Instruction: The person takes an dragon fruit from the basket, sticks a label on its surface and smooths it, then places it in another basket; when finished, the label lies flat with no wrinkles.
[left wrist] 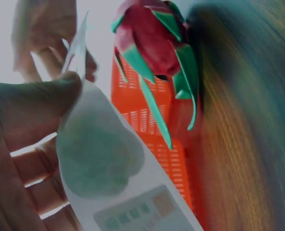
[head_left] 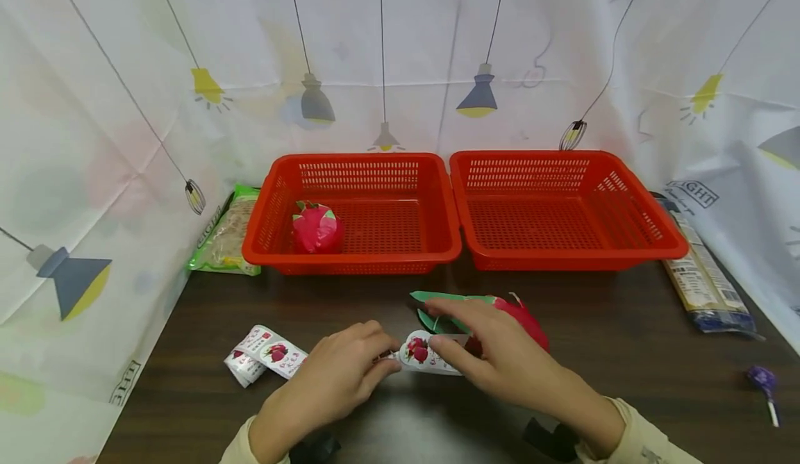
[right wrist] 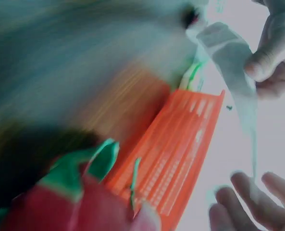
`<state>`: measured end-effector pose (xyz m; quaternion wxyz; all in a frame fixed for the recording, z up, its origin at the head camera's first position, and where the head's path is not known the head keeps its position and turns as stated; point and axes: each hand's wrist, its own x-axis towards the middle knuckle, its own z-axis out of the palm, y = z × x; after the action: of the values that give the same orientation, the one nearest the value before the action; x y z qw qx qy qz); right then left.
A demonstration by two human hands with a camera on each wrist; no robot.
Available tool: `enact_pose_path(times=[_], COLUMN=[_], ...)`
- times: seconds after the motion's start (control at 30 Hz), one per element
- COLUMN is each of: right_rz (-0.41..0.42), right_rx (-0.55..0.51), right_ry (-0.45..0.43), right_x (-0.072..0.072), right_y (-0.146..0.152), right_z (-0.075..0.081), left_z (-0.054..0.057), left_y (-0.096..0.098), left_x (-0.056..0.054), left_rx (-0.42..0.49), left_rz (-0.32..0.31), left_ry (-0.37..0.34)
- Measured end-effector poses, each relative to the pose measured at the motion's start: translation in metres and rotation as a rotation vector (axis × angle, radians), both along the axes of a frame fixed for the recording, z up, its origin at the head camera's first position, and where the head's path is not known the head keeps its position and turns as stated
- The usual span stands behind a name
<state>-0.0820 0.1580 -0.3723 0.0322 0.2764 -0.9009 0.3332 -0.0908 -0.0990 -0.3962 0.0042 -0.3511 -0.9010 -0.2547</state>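
Observation:
My left hand (head_left: 350, 360) pinches a strip of white stickers (head_left: 425, 356) printed with red dragon fruit, between thumb and fingertips. The strip's other end (head_left: 269, 349) trails left and curls over on the table. In the left wrist view, its pale back (left wrist: 104, 144) hangs below the thumb. My right hand (head_left: 494, 346) hovers at the strip's right end, thumb and fingers apart; whether the thumb touches it is hard to tell. Just behind that hand lies a dragon fruit (head_left: 530, 321) with green leafy scales, partly hidden. Another dragon fruit (head_left: 319, 228) sits in the left red basket (head_left: 350, 259).
A second red basket (head_left: 569, 255) stands against the first one's right side. Left of the baskets leans a green-edged packet (head_left: 231, 235); a long packet (head_left: 709, 276) lies at right. A purple lollipop (head_left: 762, 379) rests near the right edge of the dark table (head_left: 650, 367).

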Motion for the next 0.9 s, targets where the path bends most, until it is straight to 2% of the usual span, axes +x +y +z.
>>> enact_pose_path(times=[0.13, 0.3, 0.4, 0.5, 0.6, 0.73, 0.83, 0.9], right_rz=[0.078, 0.134, 0.153, 0.168, 0.202, 0.248, 0.263, 0.275], right_rx=[-0.004, -0.109, -0.156, -0.175, -0.189, -0.199, -0.21, -0.221], right_ry=[-0.153, -0.224, -0.234, -0.21, -0.158, -0.085, -0.067, -0.058], right_x=[-0.008, -0.011, -0.011, -0.01, -0.009, -0.008, -0.007, -0.007], right_y=[-0.014, -0.023, -0.027, -0.028, -0.03, -0.032, -0.034, -0.035], right_z=[-0.004, -0.014, -0.019, -0.022, -0.024, -0.029, -0.032, -0.035], left_z=[0.0, -0.001, 0.0, 0.005, 0.008, 0.006, 0.001, -0.002], left_y=[-0.002, -0.009, -0.014, -0.02, -0.028, -0.033, -0.032, -0.031], left_x=[0.003, 0.002, 0.0, -0.007, -0.019, -0.038, -0.048, -0.052], left_rx=[0.062, 0.11, 0.086, 0.067, 0.108, 0.156, 0.16, 0.167], left_rz=[-0.018, -0.01, -0.015, -0.02, -0.038, -0.133, -0.218, -0.248], left_ry=[-0.038, -0.126, -0.185, -0.291, -0.384, -0.449, -0.539, -0.604])
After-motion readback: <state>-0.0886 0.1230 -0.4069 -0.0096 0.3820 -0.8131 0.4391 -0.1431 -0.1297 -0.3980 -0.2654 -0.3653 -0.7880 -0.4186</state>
